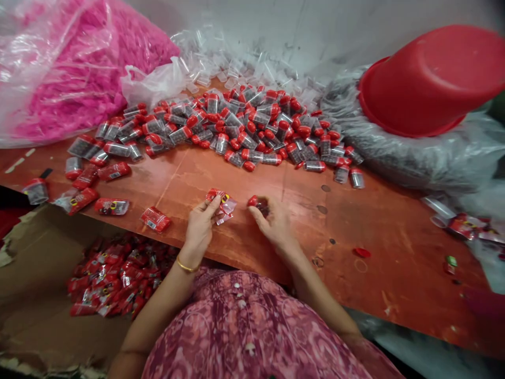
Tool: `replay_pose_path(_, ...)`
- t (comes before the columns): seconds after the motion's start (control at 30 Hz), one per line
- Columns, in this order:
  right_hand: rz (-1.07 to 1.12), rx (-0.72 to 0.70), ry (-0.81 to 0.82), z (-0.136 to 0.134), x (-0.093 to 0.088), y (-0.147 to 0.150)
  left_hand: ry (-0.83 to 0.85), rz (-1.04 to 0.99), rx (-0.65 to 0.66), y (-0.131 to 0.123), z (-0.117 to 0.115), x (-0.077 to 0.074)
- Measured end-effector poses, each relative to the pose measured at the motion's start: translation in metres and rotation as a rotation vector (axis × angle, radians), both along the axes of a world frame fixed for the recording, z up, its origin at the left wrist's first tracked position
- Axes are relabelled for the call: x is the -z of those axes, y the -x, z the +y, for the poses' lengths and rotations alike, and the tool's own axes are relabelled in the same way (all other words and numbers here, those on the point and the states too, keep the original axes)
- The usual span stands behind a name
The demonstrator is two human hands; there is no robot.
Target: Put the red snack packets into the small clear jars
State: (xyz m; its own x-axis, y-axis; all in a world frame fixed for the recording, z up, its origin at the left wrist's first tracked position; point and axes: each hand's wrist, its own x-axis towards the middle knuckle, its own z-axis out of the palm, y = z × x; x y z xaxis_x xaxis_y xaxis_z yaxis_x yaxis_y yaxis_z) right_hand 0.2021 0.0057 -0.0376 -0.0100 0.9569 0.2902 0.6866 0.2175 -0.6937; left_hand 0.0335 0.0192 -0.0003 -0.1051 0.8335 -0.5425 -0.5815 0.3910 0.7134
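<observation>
My left hand (200, 223) pinches a small red and clear plastic sleeve (223, 204) just above the brown wooden table (276, 252). My right hand (274, 223) is closed round a small clear vial with a red cap (257, 203), a short gap to the right of the sleeve. A large heap of the same red-capped vials (244, 129) lies across the table beyond both hands. Several wrapped vials (112, 206) lie at the left, one wrapped vial (155, 219) close to my left hand.
A cardboard box (35, 310) at lower left holds many wrapped vials (112, 281). A bag of pink pieces (67, 68) sits at far left. An upturned red basin (430, 79) rests on grey bagged stock (394, 152) at right. Empty clear tubes (236, 60) pile at the back.
</observation>
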Motion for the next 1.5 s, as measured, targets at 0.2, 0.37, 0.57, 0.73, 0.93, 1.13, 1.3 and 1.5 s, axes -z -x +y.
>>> replay_pose_path(0.2, -0.526, -0.104, -0.029, 0.002, 0.018, -0.043, 0.061, -0.056, 0.068, 0.0, 0.002, 0.002)
replay_pose_path(0.37, -0.345, -0.062, -0.015, 0.001, 0.017, -0.037, 0.089, -0.08, 0.089, -0.005, -0.002, 0.003)
replay_pose_path(0.57, 0.364, -0.175, 0.187, -0.03, -0.018, -0.018, 0.075, -0.086, 0.137, -0.005, -0.006, -0.001)
replay_pose_path(0.73, 0.523, -0.168, 0.273, -0.035, -0.035, -0.005, 0.065, -0.052, 0.193, -0.007, -0.008, -0.001)
replay_pose_path(0.93, 0.557, -0.17, 0.309, -0.033, -0.037, -0.007, 0.077, 0.005, 0.166, -0.007, -0.008, -0.001)
replay_pose_path(1.13, 0.489, -0.129, 0.251, -0.037, -0.031, -0.004, 0.046, 0.062, 0.198, -0.01, -0.011, -0.004)
replay_pose_path(1.3, 0.311, -0.157, 0.17, -0.04, -0.032, -0.008, -0.067, 0.176, 0.223, -0.009, -0.016, 0.004)
replay_pose_path(1.5, 0.129, -0.199, 0.12, -0.047, -0.037, -0.007, -0.18, 0.393, 0.144, -0.003, -0.015, 0.009)
